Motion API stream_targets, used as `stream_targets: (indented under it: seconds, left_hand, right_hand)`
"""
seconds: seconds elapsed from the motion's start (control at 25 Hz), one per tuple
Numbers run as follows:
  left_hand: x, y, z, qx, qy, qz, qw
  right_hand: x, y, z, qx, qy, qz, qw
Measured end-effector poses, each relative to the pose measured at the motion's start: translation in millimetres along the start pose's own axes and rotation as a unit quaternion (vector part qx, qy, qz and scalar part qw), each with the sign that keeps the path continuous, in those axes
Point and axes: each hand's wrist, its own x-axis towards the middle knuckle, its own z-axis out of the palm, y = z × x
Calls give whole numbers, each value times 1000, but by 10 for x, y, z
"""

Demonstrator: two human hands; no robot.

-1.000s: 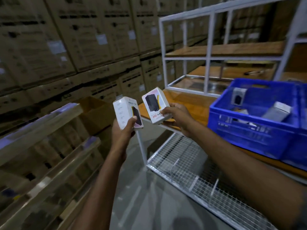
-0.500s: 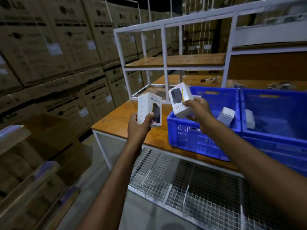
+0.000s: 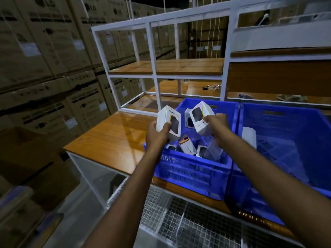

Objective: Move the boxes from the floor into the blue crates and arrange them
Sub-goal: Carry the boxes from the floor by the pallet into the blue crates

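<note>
Left hand (image 3: 157, 135): thumb and fingers curled round the lower part of a white box, with the thumb on the face toward the camera.
Left-hand box (image 3: 169, 120): held upright in the air over the left rim of the near blue crate. It is white card with "HALLEY 20K" printed along one edge, a yellow stripe and a dark product picture on the front.
Right hand (image 3: 217, 122): fingers clamped on the lower right corner of a second white box.
Right-hand box (image 3: 201, 117): held above the inside of the same crate, tilted with its top leaning left. It has a dark product picture, a thin yellow strip, and red lettering that reads upside down.
Near blue crate (image 3: 193, 174): slotted plastic walls, standing on the wooden table (image 3: 111, 138) and touching a second blue crate (image 3: 286, 126) on its right.
Boxes in the crate (image 3: 186, 144): several of the same white boxes lying jumbled at different angles, and one leaning against the far wall.
Second crate's content: one white box (image 3: 249, 136) standing against its left wall.
Below the table: a wire mesh shelf (image 3: 179, 221).
Behind the crates: a white metal frame (image 3: 152, 51) with wooden shelves.
Left side: stacked brown cartons (image 3: 44, 51).
</note>
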Motion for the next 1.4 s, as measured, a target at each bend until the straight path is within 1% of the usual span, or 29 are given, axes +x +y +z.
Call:
stream_targets:
  seconds: [0.08,0.2,0.28,0.4,0.56,0.8,0.92,1.0,1.12,1.28,1.4]
  left_hand:
    - [93,-79,120,21,3,-30,999]
    - [235,-232,236,92,-7,-51,994]
    - [303,-328,266,154,-8,-42,987]
    - [314,-345,263,205,4,9,979]
    - [248,-315,167,193,38,37,980]
    - [-24,-37,-184,132,90,83,984]
    - [-210,9,-473,136,136,100,976]
    - [-402,4,-725,153,167,114,967]
    - [-733,-16,-1206,188,206,110,954]
    - [-1238,-57,-2092,206,283,98,932]
    - [-1746,-47,-2790,206,335,75,916]
  right_hand:
    - [148,59,-9,-14,3,13,1000]
    - [179,94,-32,-28,-12,18,999]
    - [164,71,-47,-38,-25,18,999]
    - [173,29,-87,-45,-23,0,999]
    - [60,-27,-96,-49,-37,-47,997]
    - [-282,-147,168,-41,-143,-104,983]
    - [-567,-142,461,-34,-195,-123,972]
    - [-817,-102,707,-29,-244,-124,961]
    - [-1229,-14,1090,-21,-307,-122,944]
    - [-1872,144,1646,-37,-386,-112,915]
    - [-2470,295,2060,-46,-455,-116,881]
